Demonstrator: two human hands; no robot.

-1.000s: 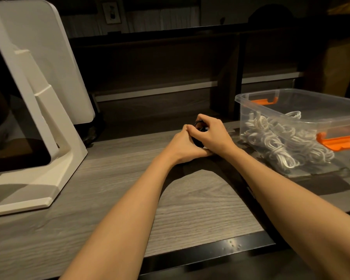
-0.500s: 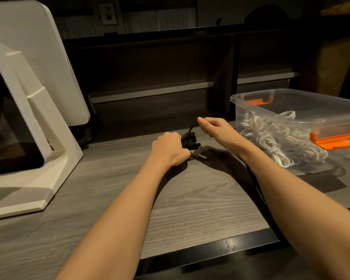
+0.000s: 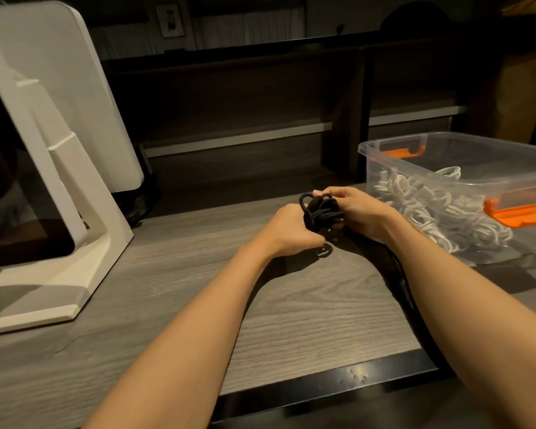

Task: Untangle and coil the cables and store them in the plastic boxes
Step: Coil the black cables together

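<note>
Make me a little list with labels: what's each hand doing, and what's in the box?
left hand: grips the black cable bundle from the left
right hand: holds the same bundle from the right, fingers curled over its top
cable: bunched between the hands, above the desk
box: clear, orange latches, lid off, to the right
in box: white cables, coiled
</note>
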